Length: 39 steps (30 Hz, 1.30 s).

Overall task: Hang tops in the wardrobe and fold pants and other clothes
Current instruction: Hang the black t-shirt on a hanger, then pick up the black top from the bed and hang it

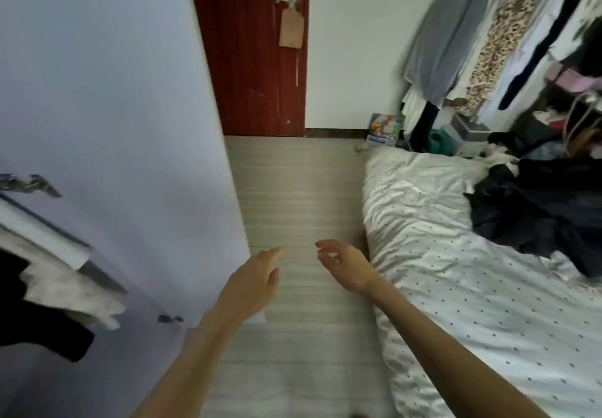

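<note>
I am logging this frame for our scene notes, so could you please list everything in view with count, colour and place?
wardrobe door: one, pale lilac, open at left
garments in the wardrobe: black and white, lower left; count unclear
room door: one, dark red, back centre
tag: one, tan, hanging from the door handle
floor: grey wood-look, centre
bed: one, white dotted cover, right
pile of dark clothes: one heap, black, on the bed's far side
hanging clothes: several, grey, leopard-print, white, black, upper right
left hand: empty, over the floor
right hand: empty, beside the bed edge
</note>
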### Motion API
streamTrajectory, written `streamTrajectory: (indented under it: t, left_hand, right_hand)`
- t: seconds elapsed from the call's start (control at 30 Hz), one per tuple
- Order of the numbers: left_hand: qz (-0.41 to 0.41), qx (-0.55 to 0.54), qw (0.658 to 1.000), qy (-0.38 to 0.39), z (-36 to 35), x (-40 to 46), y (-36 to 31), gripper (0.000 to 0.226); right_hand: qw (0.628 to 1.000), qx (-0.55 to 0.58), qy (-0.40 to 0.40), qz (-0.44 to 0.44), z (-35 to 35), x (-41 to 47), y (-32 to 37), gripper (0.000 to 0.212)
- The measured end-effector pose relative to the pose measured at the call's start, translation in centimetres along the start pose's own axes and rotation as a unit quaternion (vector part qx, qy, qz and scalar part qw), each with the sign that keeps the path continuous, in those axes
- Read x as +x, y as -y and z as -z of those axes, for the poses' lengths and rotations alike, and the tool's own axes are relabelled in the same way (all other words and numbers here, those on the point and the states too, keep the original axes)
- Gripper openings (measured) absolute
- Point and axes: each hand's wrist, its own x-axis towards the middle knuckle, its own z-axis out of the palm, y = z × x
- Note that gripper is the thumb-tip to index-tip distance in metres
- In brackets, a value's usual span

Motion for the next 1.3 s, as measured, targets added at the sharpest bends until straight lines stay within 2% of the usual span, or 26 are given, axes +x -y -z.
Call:
streamTrajectory:
  t: [0.17,0.3,0.43,0.6,0.77,0.97,1.1,1.17,1.23,1.3]
  left_hand:
    - [-0.143,0.01,0.987,0.077,-7.6,3.2,-11.5,0.045]
    - [-0.209,0.013,0.966,0.149,-15.2,4.8,-22.3,0.044]
    - [-0.286,0.043,0.927,0.24,-23.9,4.9,-32.1,0.045]
    - [-0.369,0.069,0.866,0.329,-34.8,3.2,-43.8,0.046]
    - [-0.43,0.123,0.822,0.352,-43.2,2.2,-51.8,0.046]
    - [-0.44,0.206,0.793,0.369,-54.1,2.9,-57.4,0.053]
    - [-0.407,0.281,0.767,0.408,-60.9,3.6,-57.6,0.059]
    - [-0.421,0.329,0.747,0.395,-63.3,3.7,-56.7,0.063]
    - [-0.422,0.348,0.741,0.39,-64.5,3.9,-56.1,0.067]
    - [-0.417,0.363,0.73,0.401,-65.6,4.3,-55.8,0.069]
  right_hand:
    - [0.987,0.068,-0.102,-0.102,8.1,-7.8,-9.4,0.031]
    - [0.952,0.101,-0.21,-0.201,14.7,-17.1,-19.4,0.031]
    - [0.913,0.097,-0.276,-0.284,19.6,-26.6,-28.7,0.031]
    - [0.844,0.14,-0.347,-0.385,24.1,-36.2,-39.2,0.029]
    - [0.803,0.154,-0.368,-0.443,26.4,-41.4,-48.2,0.031]
    - [0.747,0.136,-0.36,-0.542,28.0,-44.8,-60.2,0.042]
    - [0.722,0.11,-0.294,-0.616,27.1,-45.4,-66.8,0.067]
    - [0.706,0.129,-0.268,-0.642,26.4,-45.3,-69.4,0.074]
    - [0.69,0.15,-0.275,-0.653,26.0,-45.1,-71.0,0.069]
    - [0.667,0.159,-0.319,-0.655,25.7,-45.0,-72.5,0.043]
